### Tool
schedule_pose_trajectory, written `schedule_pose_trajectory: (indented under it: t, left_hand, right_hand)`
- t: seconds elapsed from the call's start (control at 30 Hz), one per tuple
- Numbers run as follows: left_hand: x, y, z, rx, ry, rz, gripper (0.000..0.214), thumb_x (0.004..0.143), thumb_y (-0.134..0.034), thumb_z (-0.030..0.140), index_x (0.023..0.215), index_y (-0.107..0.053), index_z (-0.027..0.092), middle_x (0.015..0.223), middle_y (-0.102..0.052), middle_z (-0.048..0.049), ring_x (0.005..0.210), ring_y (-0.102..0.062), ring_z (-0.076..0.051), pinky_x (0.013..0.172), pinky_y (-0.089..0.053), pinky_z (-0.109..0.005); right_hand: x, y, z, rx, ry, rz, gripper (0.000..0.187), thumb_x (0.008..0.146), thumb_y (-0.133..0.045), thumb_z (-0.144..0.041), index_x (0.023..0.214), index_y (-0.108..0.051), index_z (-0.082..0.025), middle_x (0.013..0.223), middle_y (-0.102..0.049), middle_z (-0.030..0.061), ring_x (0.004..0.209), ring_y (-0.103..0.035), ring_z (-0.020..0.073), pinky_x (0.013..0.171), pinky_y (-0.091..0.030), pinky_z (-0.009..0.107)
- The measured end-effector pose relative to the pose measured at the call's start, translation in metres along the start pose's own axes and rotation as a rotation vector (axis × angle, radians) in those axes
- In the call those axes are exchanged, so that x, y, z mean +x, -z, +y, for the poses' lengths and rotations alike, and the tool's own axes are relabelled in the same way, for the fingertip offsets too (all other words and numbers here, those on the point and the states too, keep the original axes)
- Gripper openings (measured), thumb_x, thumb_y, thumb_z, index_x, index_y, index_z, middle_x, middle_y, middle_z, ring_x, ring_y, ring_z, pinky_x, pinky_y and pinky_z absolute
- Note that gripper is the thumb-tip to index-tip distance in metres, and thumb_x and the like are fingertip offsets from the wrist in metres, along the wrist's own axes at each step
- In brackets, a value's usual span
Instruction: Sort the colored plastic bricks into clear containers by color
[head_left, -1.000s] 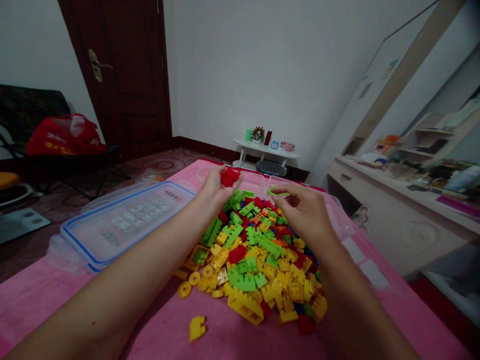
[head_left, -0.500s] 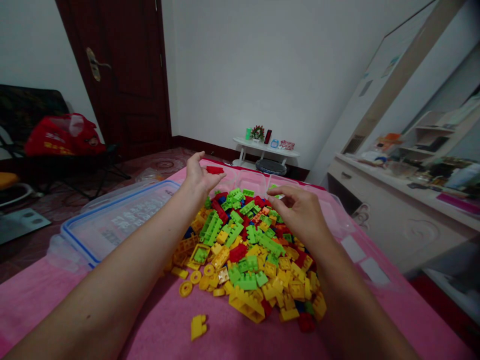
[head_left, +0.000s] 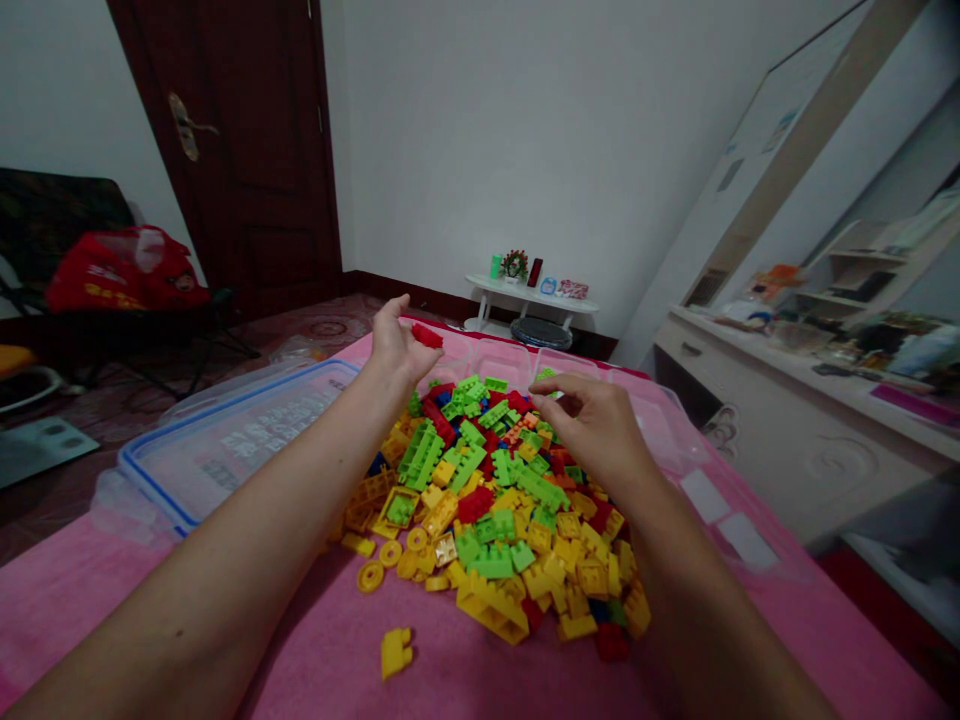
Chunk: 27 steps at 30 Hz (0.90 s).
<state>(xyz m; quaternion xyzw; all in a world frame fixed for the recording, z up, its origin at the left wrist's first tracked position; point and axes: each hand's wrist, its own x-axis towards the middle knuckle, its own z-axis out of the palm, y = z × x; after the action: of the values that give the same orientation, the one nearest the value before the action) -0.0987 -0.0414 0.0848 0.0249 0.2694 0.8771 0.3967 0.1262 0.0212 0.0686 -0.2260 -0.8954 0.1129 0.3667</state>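
My left hand (head_left: 394,340) spread and released, red brick (head_left: 426,335) at its fingertips, my right hand (head_left: 592,425) pinching a green brick (head_left: 546,375), over the brick pile (head_left: 495,520)

White walls, dark door (head_left: 247,150), white dresser (head_left: 787,420).

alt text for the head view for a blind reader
Two bare hands reach over a pile of yellow, green and red plastic building bricks on a pink tabletop. The open left hand has a small red brick at its fingertips; the right hand is curled above the pile. A clear, blue-rimmed plastic lid lies at left.
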Motion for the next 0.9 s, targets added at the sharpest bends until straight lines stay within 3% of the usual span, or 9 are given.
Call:
schedule_pose_trajectory:
  t: [0.2,0.37,0.5,0.63,0.77,0.9]
  left_hand:
    - [0.004,0.005,0.000,0.048,0.031,0.015,0.058,0.069,-0.055,0.039,0.120,-0.042,0.015,0.117,-0.053,-0.0149,0.118,-0.046,-0.032,0.106,-0.022,-0.054]
    - [0.005,0.006,-0.001,-0.001,0.109,-0.027,0.035,0.073,-0.054,0.032,0.104,-0.050,0.016,0.107,-0.058,-0.0138,0.103,-0.057,-0.027,0.094,-0.043,-0.049]
    - [0.001,0.003,-0.015,0.082,0.166,-0.022,0.012,0.072,-0.057,0.012,0.084,-0.054,0.014,0.076,-0.060,-0.0067,0.074,-0.062,-0.017,0.067,-0.055,-0.028]
    - [-0.001,0.003,-0.040,0.141,0.241,-0.065,0.017,0.070,-0.050,-0.004,0.077,-0.056,0.011,0.063,-0.058,-0.0035,0.057,-0.058,-0.010,0.048,-0.049,-0.015]
    - [0.013,-0.002,-0.064,0.181,0.268,-0.021,0.019,0.071,-0.047,-0.005,0.075,-0.053,0.012,0.060,-0.055,-0.0014,0.058,-0.057,-0.009,0.055,-0.053,-0.017]
    - [0.044,-0.019,-0.077,0.305,0.208,-0.025,0.013,0.074,-0.048,0.003,0.074,-0.046,0.016,0.061,-0.048,0.0018,0.059,-0.051,-0.009,0.071,-0.054,-0.028]
  right_hand:
    - [-0.001,-0.001,0.000,-0.005,0.015,0.003,0.018,0.078,-0.054,-0.024,0.086,-0.071,-0.023,0.086,-0.071,0.0009,0.074,-0.063,0.0154,0.065,-0.045,0.026]
    - [-0.001,0.000,0.002,-0.019,0.009,-0.016,0.019,0.078,-0.054,-0.024,0.086,-0.071,-0.022,0.085,-0.072,0.0014,0.073,-0.063,0.0154,0.065,-0.045,0.026]
    - [0.000,0.001,0.009,-0.030,-0.021,-0.013,0.020,0.078,-0.054,-0.026,0.086,-0.072,-0.022,0.082,-0.072,0.0020,0.069,-0.063,0.0153,0.064,-0.045,0.026]
    - [0.002,0.007,0.017,-0.017,-0.056,0.022,0.020,0.078,-0.054,-0.026,0.085,-0.072,-0.021,0.083,-0.071,0.0027,0.065,-0.062,0.0144,0.060,-0.045,0.025]
    - [0.004,0.014,0.022,-0.023,-0.081,0.058,0.021,0.077,-0.055,-0.027,0.086,-0.072,-0.021,0.081,-0.071,0.0033,0.063,-0.062,0.0144,0.058,-0.045,0.025]
    - [0.005,0.019,0.025,0.005,-0.092,0.074,0.021,0.077,-0.055,-0.028,0.087,-0.072,-0.021,0.081,-0.071,0.0034,0.065,-0.064,0.0152,0.060,-0.046,0.025]
